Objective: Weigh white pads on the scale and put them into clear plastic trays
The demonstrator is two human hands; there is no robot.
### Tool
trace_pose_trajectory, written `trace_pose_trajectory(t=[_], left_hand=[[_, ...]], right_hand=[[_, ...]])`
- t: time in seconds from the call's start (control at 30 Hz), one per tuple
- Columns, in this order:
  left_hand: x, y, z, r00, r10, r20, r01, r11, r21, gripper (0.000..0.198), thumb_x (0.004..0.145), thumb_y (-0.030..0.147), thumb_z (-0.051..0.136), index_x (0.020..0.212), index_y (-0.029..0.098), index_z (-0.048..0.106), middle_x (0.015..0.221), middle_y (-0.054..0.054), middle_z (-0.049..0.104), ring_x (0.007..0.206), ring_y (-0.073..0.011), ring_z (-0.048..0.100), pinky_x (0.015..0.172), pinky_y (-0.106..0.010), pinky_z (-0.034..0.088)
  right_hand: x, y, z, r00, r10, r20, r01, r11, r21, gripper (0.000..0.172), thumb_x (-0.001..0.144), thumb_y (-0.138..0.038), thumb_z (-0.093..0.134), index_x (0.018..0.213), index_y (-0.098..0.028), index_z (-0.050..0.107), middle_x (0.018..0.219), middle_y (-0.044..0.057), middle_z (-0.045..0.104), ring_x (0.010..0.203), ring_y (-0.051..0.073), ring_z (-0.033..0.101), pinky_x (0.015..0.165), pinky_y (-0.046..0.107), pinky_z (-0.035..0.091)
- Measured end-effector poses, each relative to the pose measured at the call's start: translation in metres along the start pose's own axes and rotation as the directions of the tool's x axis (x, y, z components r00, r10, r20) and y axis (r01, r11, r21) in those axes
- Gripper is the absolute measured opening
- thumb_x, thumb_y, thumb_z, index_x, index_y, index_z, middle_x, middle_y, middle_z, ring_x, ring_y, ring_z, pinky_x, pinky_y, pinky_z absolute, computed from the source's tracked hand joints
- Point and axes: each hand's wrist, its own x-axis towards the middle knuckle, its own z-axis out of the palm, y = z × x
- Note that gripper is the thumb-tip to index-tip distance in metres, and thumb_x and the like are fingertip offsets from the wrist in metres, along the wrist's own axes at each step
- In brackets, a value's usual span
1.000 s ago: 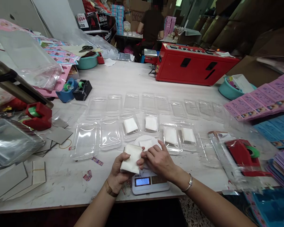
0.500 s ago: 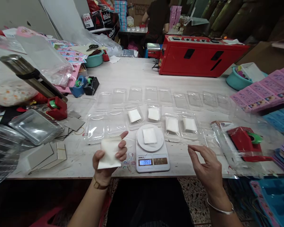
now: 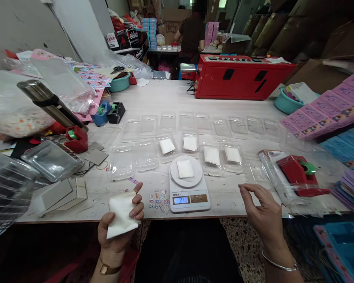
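My left hand (image 3: 120,220) is closed around a stack of cream-white square sheets (image 3: 122,214), thumb on one side and fingers on the other, at the table's front edge. My right hand (image 3: 262,210) is to the right of the scale, thumb and forefinger pinched together; nothing shows between the tips. Between my hands is a white kitchen scale (image 3: 190,204), its lit display seeming to read 23.1. A small white stack (image 3: 185,168) lies on its round pan. Behind it, several clear plastic trays (image 3: 146,155) stand in two rows; some in the nearer row hold white stacks (image 3: 211,155).
Tape dispensers (image 3: 76,139) stand at the left, near grey cards (image 3: 54,194). Another red tape dispenser (image 3: 296,177) lies at the right. A red machine (image 3: 242,78) stands at the back. Pink boxes (image 3: 327,104) line the right side. A person (image 3: 191,35) works beyond the table.
My left hand has moved left and toward me with the sheets. My right hand stays pinched, slightly further right in view. The scale's reading has changed; the camera view has shifted.
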Motion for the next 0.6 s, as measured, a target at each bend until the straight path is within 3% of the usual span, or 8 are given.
trace_pose_trajectory(t=[0.17,0.3,0.43,0.6], left_hand=[[0.003,-0.006,0.004,0.999,-0.033,0.017,0.032,0.998,0.05,0.117,0.051,0.015,0.072,0.15,0.008,0.011,0.084,-0.004,0.054,0.061,-0.0107,0.044,0.056,-0.026,0.043],[0.009,-0.017,0.004,0.99,-0.118,0.071,0.114,0.991,0.068,0.107,0.055,0.021,0.072,0.148,0.008,0.019,0.087,-0.005,0.054,0.063,-0.0111,0.045,0.058,-0.027,0.043],[0.022,-0.033,0.006,0.961,-0.211,0.178,0.209,0.977,0.03,0.09,0.06,0.026,0.071,0.14,0.003,0.036,0.089,-0.006,0.054,0.064,-0.0107,0.044,0.061,-0.026,0.043],[0.052,-0.059,0.017,0.895,-0.325,0.306,0.347,0.938,-0.019,0.079,0.062,0.027,0.069,0.134,0.005,0.046,0.092,-0.007,0.055,0.066,-0.0112,0.045,0.063,-0.026,0.042]], right_hand=[[0.005,-0.008,0.004,1.0,-0.022,0.015,0.022,0.999,0.028,0.007,0.091,-0.024,0.059,0.09,-0.021,0.065,0.085,0.004,0.068,0.08,0.019,0.064,0.078,0.034,0.047],[0.017,-0.015,0.018,0.992,-0.041,0.116,0.034,0.997,0.064,0.01,0.093,-0.026,0.056,0.093,-0.022,0.065,0.089,0.005,0.067,0.085,0.021,0.063,0.079,0.036,0.049],[0.045,-0.021,0.049,0.952,-0.133,0.275,0.126,0.991,0.045,0.017,0.094,-0.029,0.054,0.105,-0.021,0.065,0.095,0.008,0.065,0.089,0.023,0.062,0.076,0.038,0.05],[0.085,-0.023,0.098,0.858,-0.275,0.435,0.273,0.96,0.068,0.019,0.093,-0.024,0.055,0.11,-0.02,0.064,0.097,0.009,0.063,0.088,0.024,0.059,0.074,0.039,0.049]])
